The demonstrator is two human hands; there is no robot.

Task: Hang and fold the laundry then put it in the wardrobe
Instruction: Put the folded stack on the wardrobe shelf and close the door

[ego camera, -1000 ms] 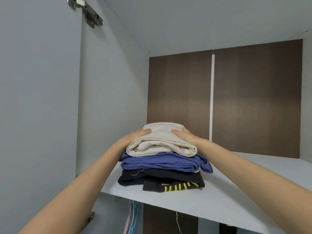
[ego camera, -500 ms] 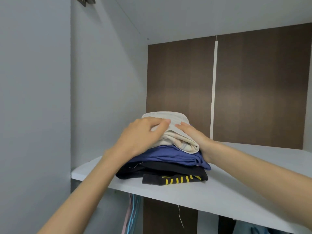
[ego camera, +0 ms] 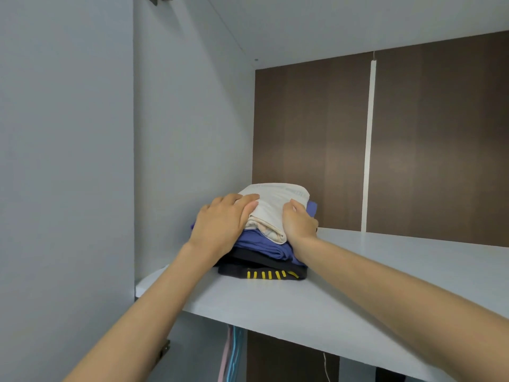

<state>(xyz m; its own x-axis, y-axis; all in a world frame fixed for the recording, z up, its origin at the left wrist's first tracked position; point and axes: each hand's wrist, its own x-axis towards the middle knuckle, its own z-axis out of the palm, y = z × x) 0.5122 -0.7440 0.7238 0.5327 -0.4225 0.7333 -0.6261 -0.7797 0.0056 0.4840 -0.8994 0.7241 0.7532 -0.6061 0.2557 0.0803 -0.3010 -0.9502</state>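
Folded laundry is stacked on the wardrobe shelf (ego camera: 385, 271), close to the left wall: a cream garment (ego camera: 275, 208) is set on top, a blue garment (ego camera: 264, 245) beneath it, and a black garment (ego camera: 264, 274) with yellow stripes at the bottom. The left hand (ego camera: 220, 224) is laid flat on the cream garment's left side, fingers straight and unclenched, while the right side is gripped by the right hand (ego camera: 298, 223), whose fingers are curled in
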